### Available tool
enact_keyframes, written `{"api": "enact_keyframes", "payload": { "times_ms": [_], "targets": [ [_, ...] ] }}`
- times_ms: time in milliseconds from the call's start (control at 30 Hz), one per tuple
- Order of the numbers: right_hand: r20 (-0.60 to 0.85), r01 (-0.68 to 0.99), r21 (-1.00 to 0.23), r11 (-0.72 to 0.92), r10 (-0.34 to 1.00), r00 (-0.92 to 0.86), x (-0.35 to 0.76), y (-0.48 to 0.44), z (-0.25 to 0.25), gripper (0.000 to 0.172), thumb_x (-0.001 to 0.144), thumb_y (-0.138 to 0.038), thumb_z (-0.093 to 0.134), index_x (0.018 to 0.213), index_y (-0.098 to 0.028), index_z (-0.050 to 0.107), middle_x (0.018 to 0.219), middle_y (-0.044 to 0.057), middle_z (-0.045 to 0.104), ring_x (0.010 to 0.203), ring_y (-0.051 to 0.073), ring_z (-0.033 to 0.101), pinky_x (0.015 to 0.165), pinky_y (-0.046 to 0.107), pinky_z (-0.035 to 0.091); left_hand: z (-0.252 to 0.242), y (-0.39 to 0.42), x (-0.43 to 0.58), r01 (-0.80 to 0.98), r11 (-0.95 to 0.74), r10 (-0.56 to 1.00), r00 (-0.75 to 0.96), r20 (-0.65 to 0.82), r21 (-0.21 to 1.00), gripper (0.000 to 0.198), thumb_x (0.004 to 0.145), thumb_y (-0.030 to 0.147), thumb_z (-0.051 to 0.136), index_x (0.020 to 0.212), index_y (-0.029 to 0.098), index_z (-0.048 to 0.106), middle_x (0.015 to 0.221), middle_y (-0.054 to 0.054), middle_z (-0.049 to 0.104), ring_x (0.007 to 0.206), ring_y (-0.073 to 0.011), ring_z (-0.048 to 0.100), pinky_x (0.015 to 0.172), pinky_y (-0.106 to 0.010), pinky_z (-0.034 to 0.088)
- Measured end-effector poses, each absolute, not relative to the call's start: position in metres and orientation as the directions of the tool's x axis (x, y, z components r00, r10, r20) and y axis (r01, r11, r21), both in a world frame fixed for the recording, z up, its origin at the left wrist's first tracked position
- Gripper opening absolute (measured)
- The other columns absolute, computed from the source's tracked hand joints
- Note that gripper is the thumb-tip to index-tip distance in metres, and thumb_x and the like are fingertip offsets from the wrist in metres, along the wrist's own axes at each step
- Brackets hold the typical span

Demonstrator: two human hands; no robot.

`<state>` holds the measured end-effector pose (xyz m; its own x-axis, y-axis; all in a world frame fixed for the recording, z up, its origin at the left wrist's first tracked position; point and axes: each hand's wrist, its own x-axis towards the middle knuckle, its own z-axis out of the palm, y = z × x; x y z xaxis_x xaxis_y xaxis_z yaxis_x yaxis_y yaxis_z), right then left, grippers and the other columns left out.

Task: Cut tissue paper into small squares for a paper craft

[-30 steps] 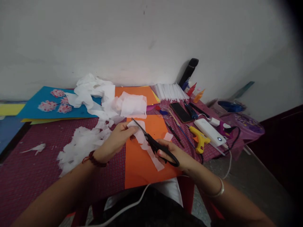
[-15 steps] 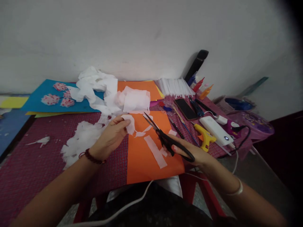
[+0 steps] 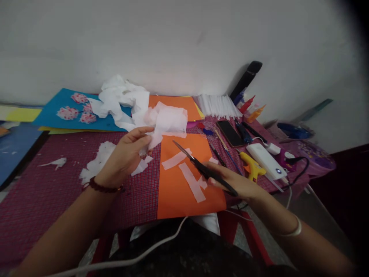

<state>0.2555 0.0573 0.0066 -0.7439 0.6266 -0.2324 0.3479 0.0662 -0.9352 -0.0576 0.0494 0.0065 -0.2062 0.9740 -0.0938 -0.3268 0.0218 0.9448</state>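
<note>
My right hand point(image 3: 230, 181) grips black-handled scissors point(image 3: 206, 168) above an orange sheet point(image 3: 175, 196), the blades close together and pointing up and left. Beneath them, white tissue paper strips point(image 3: 191, 182) lie on the sheet. To the left, my left hand point(image 3: 127, 154) has its thumb and index finger apart and holds nothing that I can see. Small cut tissue pieces point(image 3: 142, 166) lie just below its fingers, on the checked cloth. A heap of tissue pieces point(image 3: 99, 159) is partly hidden behind this hand. The tissue roll point(image 3: 173, 119) rests beyond the fingertips.
At the back left, pink-and-white paper flowers point(image 3: 67, 113) lie on a blue sheet point(image 3: 52, 111) beside crumpled tissue point(image 3: 115, 96). On the right are a phone point(image 3: 230, 133), a yellow glue gun point(image 3: 251, 166), a white power bank point(image 3: 266, 161) and a row of white strips point(image 3: 219, 105).
My left hand has moved left and up, its fingers have parted, and the tissue piece has left its pinch. The scissor blades have come closer together in my right hand.
</note>
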Motion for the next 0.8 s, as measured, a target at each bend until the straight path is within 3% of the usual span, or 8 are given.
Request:
{"api": "enact_keyframes", "payload": {
  "times_ms": [133, 333, 600, 800],
  "targets": [
    [-0.262, 0.368, -0.923, 0.114, 0.515, -0.816, 0.232, 0.06, 0.019, 0.072, 0.089, -0.068, 0.062, 0.134, -0.013, 0.053, 0.116, 0.012, 0.057, 0.105, 0.025, 0.054, 0.094, 0.039, 0.046, 0.009, 0.038, -0.065, -0.264, -0.05, 0.979, -0.203, -0.005, 0.963, 0.032, 0.068, 0.02, 0.079, 0.098, 0.019, 0.068, 0.064, 0.006, 0.058, 0.05, -0.0061, 0.051, 0.05, -0.02, 0.046],
    [-0.224, 0.284, -0.957, 0.061, 0.472, -0.853, 0.184, 0.058, 0.012, 0.069, 0.084, -0.07, 0.067, 0.122, -0.014, 0.056, 0.095, 0.004, 0.053, 0.084, 0.017, 0.049, 0.076, 0.031, 0.045, 0.004, 0.014, -0.087, -0.104, -0.184, 0.922, -0.364, 0.134, 0.977, 0.034, 0.071, 0.021, 0.075, 0.103, 0.017, 0.065, 0.067, 0.006, 0.059, 0.055, -0.0079, 0.055, 0.056, -0.022, 0.045],
    [-0.239, 0.234, -0.97, -0.068, 0.455, -0.858, 0.129, 0.051, -0.002, 0.06, 0.08, -0.07, 0.071, 0.102, -0.016, 0.054, 0.078, -0.002, 0.045, 0.065, 0.01, 0.042, 0.059, 0.026, 0.035, -0.008, 0.001, -0.109, -0.093, -0.2, 0.879, -0.457, 0.137, 0.975, 0.036, 0.072, 0.024, 0.074, 0.106, 0.016, 0.063, 0.07, 0.004, 0.059, 0.058, -0.0099, 0.054, 0.055, -0.022, 0.042],
    [-0.301, 0.313, -0.948, -0.059, 0.487, -0.82, 0.115, 0.05, 0.004, 0.06, 0.077, -0.061, 0.075, 0.108, -0.015, 0.055, 0.075, -0.004, 0.045, 0.062, 0.009, 0.04, 0.056, 0.026, 0.032, -0.016, -0.001, -0.123, -0.044, -0.179, 0.877, -0.46, 0.139, 0.983, 0.035, 0.074, 0.023, 0.071, 0.108, 0.018, 0.062, 0.067, 0.005, 0.058, 0.056, -0.0106, 0.055, 0.055, -0.023, 0.042]
  ]
}}
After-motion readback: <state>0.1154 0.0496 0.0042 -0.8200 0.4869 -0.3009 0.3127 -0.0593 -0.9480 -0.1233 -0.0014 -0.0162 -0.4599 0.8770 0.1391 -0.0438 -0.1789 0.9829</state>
